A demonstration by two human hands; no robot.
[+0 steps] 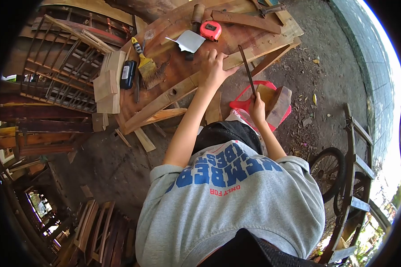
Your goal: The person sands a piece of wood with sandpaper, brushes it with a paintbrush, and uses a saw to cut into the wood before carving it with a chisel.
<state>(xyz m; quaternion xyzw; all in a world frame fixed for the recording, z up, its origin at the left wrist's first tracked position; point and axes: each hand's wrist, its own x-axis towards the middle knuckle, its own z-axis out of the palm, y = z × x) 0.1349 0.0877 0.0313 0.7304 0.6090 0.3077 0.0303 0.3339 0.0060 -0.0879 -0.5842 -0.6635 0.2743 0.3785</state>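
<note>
My right hand (257,109) is closed around the lower end of a long, narrow dark file (247,69), which points up past the bench's front edge. To its left, my left hand (214,67) rests at the edge of the wooden workbench (187,83), fingers curled and thumb stretched toward the file. A small reddish-brown tip shows by its fingers; what they grip is hidden. Just beyond that hand lie a sheet of grey-white paper (191,41) and a red tape measure (210,30). A yellow-handled paintbrush (146,66) lies farther left on the bench.
A dark blue case (128,74) and wood blocks (109,84) sit at the bench's left. Behind my right hand, a red plastic stool (241,103) bears a wood block (278,104). A wooden ladder-like frame (348,196) and a bicycle wheel (327,173) stand at right. Wooden slats (93,231) lean lower left.
</note>
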